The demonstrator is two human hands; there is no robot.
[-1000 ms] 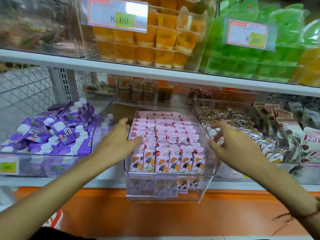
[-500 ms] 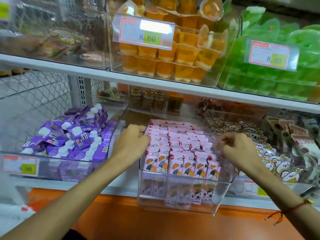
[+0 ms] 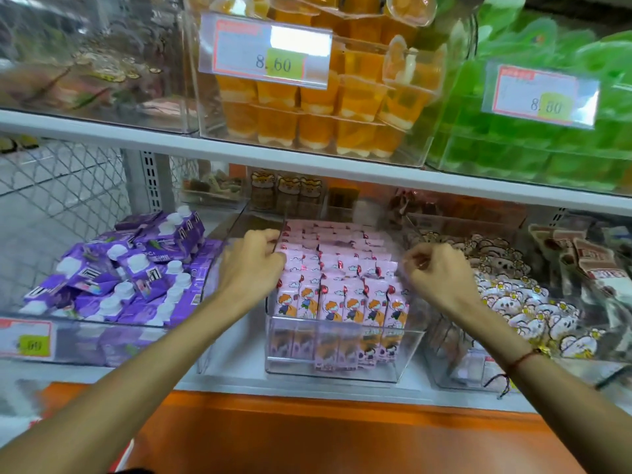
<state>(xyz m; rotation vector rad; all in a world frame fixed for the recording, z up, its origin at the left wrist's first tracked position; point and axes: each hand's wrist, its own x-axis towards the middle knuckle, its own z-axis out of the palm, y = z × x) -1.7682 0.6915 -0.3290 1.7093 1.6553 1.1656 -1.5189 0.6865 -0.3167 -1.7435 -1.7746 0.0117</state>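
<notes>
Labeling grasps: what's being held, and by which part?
The clear bin of pink packets: left hand grips its left wall, right hand its right wall.

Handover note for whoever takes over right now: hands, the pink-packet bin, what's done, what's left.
Left hand: fingers curled over the left wall of the clear bin, gripping it.
Right hand: grips the bin's right wall.
Bin: on the lower shelf, between purple pouches and white cartoon packets, its front past the shelf edge. Pink packets stand in rows inside.
Done: two-handed grip set.
Left: probably slide the bin, keeping it level; which way is unclear.
</notes>
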